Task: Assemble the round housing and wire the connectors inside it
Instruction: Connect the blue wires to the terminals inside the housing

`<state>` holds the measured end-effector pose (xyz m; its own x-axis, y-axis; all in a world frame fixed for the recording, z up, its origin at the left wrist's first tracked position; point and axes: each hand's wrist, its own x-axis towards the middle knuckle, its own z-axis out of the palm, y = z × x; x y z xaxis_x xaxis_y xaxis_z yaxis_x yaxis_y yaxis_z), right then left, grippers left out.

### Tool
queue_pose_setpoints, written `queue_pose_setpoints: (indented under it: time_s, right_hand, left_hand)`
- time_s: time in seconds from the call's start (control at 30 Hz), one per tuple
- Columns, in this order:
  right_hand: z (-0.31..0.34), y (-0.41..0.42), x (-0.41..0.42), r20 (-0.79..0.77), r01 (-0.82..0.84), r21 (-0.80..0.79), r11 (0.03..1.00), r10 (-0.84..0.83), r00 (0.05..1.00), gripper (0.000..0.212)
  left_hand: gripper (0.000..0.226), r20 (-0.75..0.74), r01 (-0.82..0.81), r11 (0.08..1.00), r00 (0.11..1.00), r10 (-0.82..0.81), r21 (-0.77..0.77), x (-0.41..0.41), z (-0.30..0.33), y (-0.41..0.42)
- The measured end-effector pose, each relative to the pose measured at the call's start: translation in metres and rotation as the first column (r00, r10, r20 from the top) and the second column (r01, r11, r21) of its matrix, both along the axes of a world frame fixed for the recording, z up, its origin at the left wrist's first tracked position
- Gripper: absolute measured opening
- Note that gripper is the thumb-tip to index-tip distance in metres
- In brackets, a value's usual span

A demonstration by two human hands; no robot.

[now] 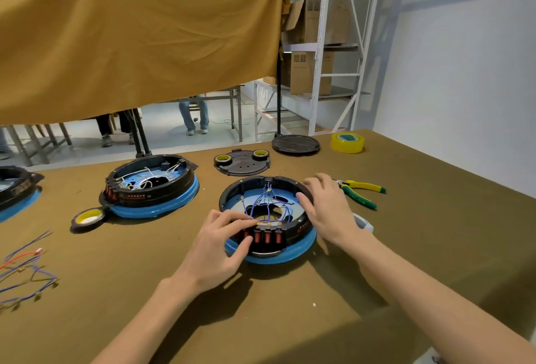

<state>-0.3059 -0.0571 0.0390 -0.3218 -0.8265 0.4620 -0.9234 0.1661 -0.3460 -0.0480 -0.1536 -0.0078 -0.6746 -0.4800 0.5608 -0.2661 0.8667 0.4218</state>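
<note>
Your left hand grips the near rim of the round housing, fingers curled over the top edge and thumb pressed against the row of red connectors on its outer face. Your right hand rests with relaxed, nearly straight fingers on the housing's right rim, holding nothing. The housing sits on the brown table between both hands, blue wires looping inside it. Green-and-yellow pliers lie just right of your right hand.
</note>
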Motion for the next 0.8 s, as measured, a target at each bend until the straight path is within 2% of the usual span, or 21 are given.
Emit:
queue_pose_setpoints:
  time_s: [0.03,0.1,0.17,0.3,0.37,0.47,0.8]
  right_hand:
    - [-0.003,0.004,0.005,0.02,-0.098,-0.017,0.995,0.098,0.995,0.043]
    - [-0.012,0.014,0.021,0.04,-0.334,0.053,0.941,0.332,0.943,0.047]
    - [-0.02,0.017,0.025,0.007,-0.423,0.108,0.9,0.425,0.905,0.045]
    - [-0.019,0.01,0.015,0.022,-0.457,0.03,0.889,0.457,0.889,0.029]
    - [-0.02,0.006,0.011,0.047,-0.457,0.018,0.889,0.456,0.889,0.032]
    - [-0.016,-0.002,0.006,0.12,-0.454,0.018,0.891,0.449,0.885,0.035]
    - [-0.012,-0.012,-0.001,0.038,-0.42,0.011,0.907,0.419,0.907,0.042]
  left_hand:
    - [0.04,-0.014,-0.002,1.0,1.0,0.001,-0.012,-0.001,0.001,-0.001]
    - [0.039,-0.041,-0.038,0.999,0.998,0.037,-0.026,-0.004,0.003,-0.007]
    - [0.042,-0.033,-0.069,0.997,0.997,0.069,0.024,-0.007,0.002,-0.013]
    - [0.049,-0.04,-0.065,0.994,0.997,0.069,0.089,-0.01,-0.004,-0.017]
    - [0.053,-0.042,-0.087,0.993,0.995,0.09,0.084,-0.014,-0.004,-0.018]
    - [0.047,-0.042,-0.123,0.991,0.991,0.126,0.06,-0.021,0.001,-0.018]
    - [0.055,-0.112,-0.143,0.978,0.981,0.161,0.152,-0.033,0.0,-0.022]
